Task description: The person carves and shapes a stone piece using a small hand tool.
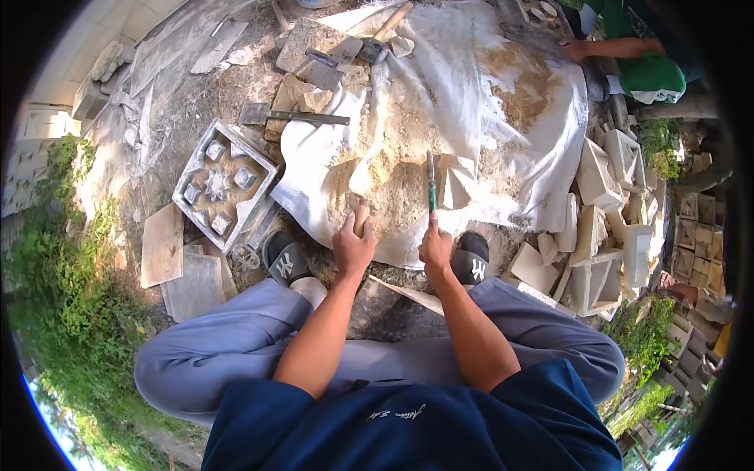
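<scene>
My left hand (pixel 353 245) is closed around a small tan piece (pixel 361 210), whose end sticks up past the fingers; I cannot tell if it is stone or wood. Beside it, my right hand (pixel 436 245) grips a green-handled tool (pixel 432 192) with a narrow dark blade pointing away from me. Both hands are over the near part of a white sheet (pixel 306 161) strewn with pale sand and crumbs. An angular pale block (pixel 457 184) sits on the sheet just right of the blade.
Left lies a carved square block (pixel 216 182) with a star pattern, near flat slabs (pixel 162 245). A hatchet-like tool (pixel 306 118) and a hammer (pixel 377 49) lie beyond. Cast blocks (pixel 597 259) are piled at right. Another person's arm (pixel 620 49) reaches in at upper right.
</scene>
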A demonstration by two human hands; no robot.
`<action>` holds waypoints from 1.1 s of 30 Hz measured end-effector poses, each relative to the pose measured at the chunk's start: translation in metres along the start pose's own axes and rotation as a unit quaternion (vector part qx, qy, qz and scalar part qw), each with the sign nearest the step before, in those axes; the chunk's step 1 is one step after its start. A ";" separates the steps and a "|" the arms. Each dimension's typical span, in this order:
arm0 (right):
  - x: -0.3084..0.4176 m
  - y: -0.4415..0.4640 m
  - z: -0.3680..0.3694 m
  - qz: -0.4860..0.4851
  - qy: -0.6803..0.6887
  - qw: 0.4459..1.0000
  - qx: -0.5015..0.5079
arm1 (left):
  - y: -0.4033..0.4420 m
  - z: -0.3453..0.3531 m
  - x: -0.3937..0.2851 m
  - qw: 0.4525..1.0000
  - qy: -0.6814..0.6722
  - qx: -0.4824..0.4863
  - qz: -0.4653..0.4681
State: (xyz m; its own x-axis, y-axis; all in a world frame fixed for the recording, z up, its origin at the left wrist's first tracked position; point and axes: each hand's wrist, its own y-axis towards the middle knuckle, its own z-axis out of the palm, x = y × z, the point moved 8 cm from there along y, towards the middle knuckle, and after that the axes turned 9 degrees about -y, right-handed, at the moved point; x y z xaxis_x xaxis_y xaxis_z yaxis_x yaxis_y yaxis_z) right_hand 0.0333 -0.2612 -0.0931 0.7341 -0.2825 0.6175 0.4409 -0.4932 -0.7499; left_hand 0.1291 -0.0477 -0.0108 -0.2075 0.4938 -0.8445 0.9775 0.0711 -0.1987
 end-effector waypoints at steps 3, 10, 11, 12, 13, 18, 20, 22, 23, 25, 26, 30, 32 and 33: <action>-0.020 -0.012 0.020 0.061 0.036 0.996 0.060 | 0.001 -0.003 0.003 0.999 0.003 -0.024 0.029; -0.009 -0.003 0.039 0.034 0.017 0.988 0.147 | 0.002 0.000 0.021 0.999 -0.002 -0.009 -0.035; -0.004 0.001 0.036 -0.004 -0.004 0.990 0.144 | 0.001 -0.001 0.019 1.000 0.013 -0.017 -0.016; 0.000 0.001 0.034 -0.019 -0.006 0.990 0.136 | 0.002 -0.003 0.013 0.999 0.027 -0.026 0.004; 0.002 0.004 0.034 -0.017 -0.007 0.990 0.137 | 0.003 -0.004 0.010 0.999 0.027 -0.026 0.002; 0.039 0.028 0.003 -0.131 -0.215 0.968 0.002 | 0.005 0.007 0.004 1.000 0.020 -0.005 0.022; 0.045 0.031 0.005 -0.142 -0.231 0.963 -0.005 | 0.008 0.012 0.004 1.000 0.023 -0.001 0.021; 0.062 0.032 0.009 -0.208 -0.184 0.960 -0.043 | 0.011 0.014 0.004 0.999 0.027 0.002 0.017; 0.062 0.034 0.008 -0.205 -0.187 0.960 -0.044 | 0.012 0.015 0.004 1.000 0.018 -0.002 0.019; 0.064 0.037 0.014 -0.189 -0.175 0.966 -0.007 | 0.016 0.016 0.004 1.000 0.009 -0.006 0.020; 0.065 0.037 0.017 -0.186 -0.177 0.967 -0.005 | 0.018 0.016 0.004 1.000 0.015 -0.010 0.024; 0.063 0.035 0.019 -0.155 -0.284 0.945 -0.055 | 0.020 0.013 0.003 1.000 -0.011 -0.010 0.015; 0.061 0.037 0.020 -0.137 -0.302 0.941 -0.072 | 0.023 0.014 0.002 1.000 -0.006 -0.008 0.020; 0.063 0.034 0.020 -0.133 -0.304 0.941 -0.071 | 0.023 0.014 0.004 1.000 0.001 -0.008 0.025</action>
State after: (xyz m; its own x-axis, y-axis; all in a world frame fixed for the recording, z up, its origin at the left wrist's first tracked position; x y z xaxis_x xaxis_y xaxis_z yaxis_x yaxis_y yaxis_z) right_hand 0.1052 -0.2788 -0.0839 0.7863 0.3675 0.4966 0.6089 -0.5969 -0.5224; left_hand 0.1505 -0.0559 -0.0256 -0.1593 0.4981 -0.8524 0.9870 0.0602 -0.1492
